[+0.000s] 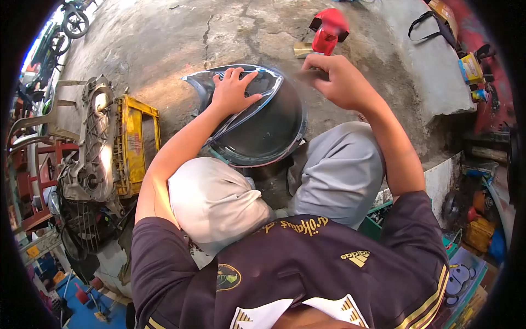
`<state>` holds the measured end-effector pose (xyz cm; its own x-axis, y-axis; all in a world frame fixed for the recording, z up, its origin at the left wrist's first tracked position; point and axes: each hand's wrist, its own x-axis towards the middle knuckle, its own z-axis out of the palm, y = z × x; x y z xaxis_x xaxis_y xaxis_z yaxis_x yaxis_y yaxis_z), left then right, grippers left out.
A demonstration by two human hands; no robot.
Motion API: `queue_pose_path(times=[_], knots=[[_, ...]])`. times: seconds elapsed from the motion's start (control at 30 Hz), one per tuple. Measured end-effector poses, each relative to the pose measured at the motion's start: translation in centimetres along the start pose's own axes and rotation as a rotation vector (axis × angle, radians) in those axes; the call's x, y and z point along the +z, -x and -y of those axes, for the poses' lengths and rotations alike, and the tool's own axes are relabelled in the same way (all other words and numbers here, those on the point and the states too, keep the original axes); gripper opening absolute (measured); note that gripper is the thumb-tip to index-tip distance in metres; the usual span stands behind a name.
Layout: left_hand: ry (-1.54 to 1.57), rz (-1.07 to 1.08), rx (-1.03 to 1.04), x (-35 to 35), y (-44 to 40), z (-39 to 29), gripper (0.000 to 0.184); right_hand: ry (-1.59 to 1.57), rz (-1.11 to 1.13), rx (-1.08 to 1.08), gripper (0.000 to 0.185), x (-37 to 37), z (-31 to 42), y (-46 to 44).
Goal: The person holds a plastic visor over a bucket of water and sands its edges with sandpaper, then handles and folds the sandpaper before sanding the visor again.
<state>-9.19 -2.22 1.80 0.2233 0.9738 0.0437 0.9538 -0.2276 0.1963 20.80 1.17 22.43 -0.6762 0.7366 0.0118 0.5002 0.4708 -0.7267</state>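
A dark, glossy curved panel (267, 82) with blue and white stripes and a pointed end lies over a round black basin (268, 134) between my knees. My left hand (235, 93) rests on the panel, its fingers spread. To the right, above the basin's far rim, my right hand (342, 82) is closed, thumb against the curled fingers. A greyish blur shows at its fingertips; what it holds, if anything, I cannot make out. Just beyond that hand stands a red object (327, 39) with dark sides, beside a small tan piece (303, 50).
On the left, a metal engine casing (98, 142) leans by a yellow plastic crate (139, 142). A raised concrete ledge (422, 71) runs along the right, with a black strap (424, 24) and a yellow container (471, 68). Cracked concrete floor (230, 33) lies ahead.
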Motion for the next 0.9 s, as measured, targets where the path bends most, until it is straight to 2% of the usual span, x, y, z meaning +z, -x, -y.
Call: queue_pose_path(times=[0.47,0.67,0.7,0.73,0.8,0.83,0.9], knots=[[0.03,0.004,0.02,-0.4,-1.2,-1.0,0.081,0.12,0.052,-0.022,0.02,1.3,-3.1,-2.7],[0.079,-0.114,0.096,-4.4,-1.1,-0.5,0.082,0.099,0.023,0.0,0.021,0.8,-3.2,-1.7],[0.113,-0.198,0.152,-5.9,-1.2,-0.9,0.068,0.094,0.016,0.0,0.021,0.6,-3.2,-1.5],[0.104,-0.193,0.159,-7.3,-1.4,-1.2,0.068,0.098,0.021,0.013,0.021,0.5,-3.2,-1.3],[0.213,0.157,0.192,-10.6,-2.1,-2.1,0.055,0.099,0.013,0.012,0.021,0.3,-3.0,-1.0],[0.198,0.151,0.193,-12.5,-2.3,-3.2,0.055,0.074,-0.01,-0.007,0.018,0.3,-3.0,-0.8],[0.139,0.51,0.127,-15.4,-1.9,-6.9,0.045,0.049,-0.045,-0.032,0.015,0.1,-3.1,-0.5]])
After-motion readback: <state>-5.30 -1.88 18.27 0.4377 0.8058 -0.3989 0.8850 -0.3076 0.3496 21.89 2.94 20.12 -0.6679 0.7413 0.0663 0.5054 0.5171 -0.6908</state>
